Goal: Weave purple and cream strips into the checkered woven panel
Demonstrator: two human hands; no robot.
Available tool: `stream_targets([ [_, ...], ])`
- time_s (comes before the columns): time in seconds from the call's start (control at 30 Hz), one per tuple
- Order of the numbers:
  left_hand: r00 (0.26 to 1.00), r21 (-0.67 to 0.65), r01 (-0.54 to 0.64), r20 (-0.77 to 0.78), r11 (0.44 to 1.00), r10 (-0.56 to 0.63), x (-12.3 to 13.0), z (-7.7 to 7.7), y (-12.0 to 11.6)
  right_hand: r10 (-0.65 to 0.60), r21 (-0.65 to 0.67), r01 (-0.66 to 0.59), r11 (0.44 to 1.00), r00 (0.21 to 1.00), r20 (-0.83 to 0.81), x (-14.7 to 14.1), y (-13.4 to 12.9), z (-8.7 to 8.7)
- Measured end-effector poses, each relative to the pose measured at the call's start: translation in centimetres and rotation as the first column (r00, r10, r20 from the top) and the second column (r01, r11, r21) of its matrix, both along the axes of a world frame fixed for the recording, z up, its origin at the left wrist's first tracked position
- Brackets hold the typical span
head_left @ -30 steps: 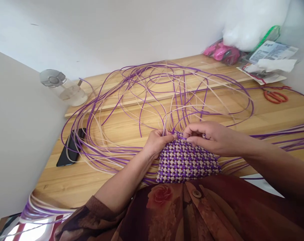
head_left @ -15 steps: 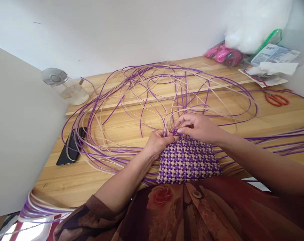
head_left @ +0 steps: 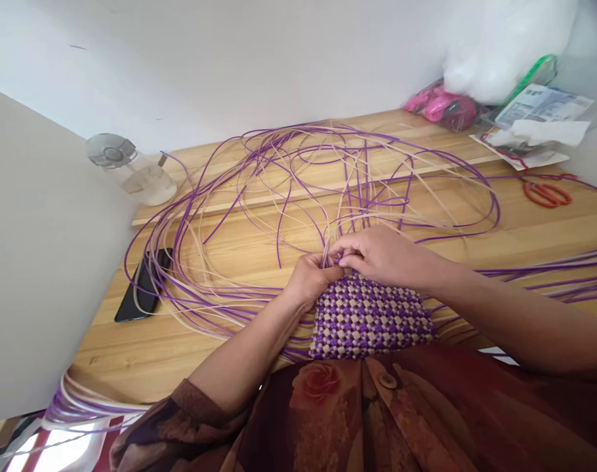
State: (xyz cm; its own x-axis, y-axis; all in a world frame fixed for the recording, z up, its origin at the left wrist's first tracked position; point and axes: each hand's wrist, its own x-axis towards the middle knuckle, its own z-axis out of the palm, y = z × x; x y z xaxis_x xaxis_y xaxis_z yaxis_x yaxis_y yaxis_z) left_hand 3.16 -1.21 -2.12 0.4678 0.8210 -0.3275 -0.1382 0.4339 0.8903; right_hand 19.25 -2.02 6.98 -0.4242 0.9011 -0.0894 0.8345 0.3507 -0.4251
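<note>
A purple and beige woven piece lies at the table's front edge, against my shirt. My left hand pinches its upper left corner, thumb on top, with beige strands rising beside the fingers. Close to it, my right hand is closed at the same corner, its thumb and index finger around a purple strand that is mostly hidden. Long loose purple and beige strands fan out from the weave and loop over the table.
On the wooden table are a black phone and a tilted clear bottle at left. Orange-handled scissors, paper packets and a pink bagged item are at right. More strands hang off the lower left edge.
My right hand has moved slightly left, towards my left thumb, and its fingers have drawn closer to the corner. My left hand keeps its hold.
</note>
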Motion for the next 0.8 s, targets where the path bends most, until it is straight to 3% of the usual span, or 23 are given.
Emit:
stream_targets([
  [0.1, 1.000, -0.002, 0.002, 0.006, 1.000, -0.002, 0.0, 0.0, 0.0, -0.005, -0.037, 0.004, 0.999, 1.000, -0.022, 0.2, 0.0, 0.3],
  [0.27, 1.000, 0.001, -0.005, -0.002, 1.000, 0.005, -0.1, 0.1, -0.1, -0.136, -0.169, 0.115, 0.979, 0.984, -0.116, 1.6, 0.5, -0.6],
  [0.4, 0.999, 0.014, -0.007, -0.036, 1.000, 0.008, 0.0, 0.2, -0.1, -0.147, -0.245, 0.109, 0.963, 0.979, -0.140, 1.8, 1.1, -1.1],
  [0.57, 1.000, 0.003, -0.003, -0.013, 1.000, 0.003, 0.0, 0.3, -0.1, 0.034, -0.068, -0.039, 0.997, 0.997, -0.072, 0.9, 1.1, -0.6],
  [0.7, 1.000, -0.005, 0.004, 0.021, 1.000, -0.004, 0.0, 0.1, 0.0, 0.030, 0.099, -0.032, 0.995, 0.999, 0.028, -0.6, -0.1, -0.8],
  [0.8, 0.999, 0.051, -0.036, 0.018, 0.998, 0.035, 0.1, 0.0, 0.0, 0.049, 0.248, -0.059, 0.967, 0.998, 0.045, -2.2, -0.8, 0.5],
])
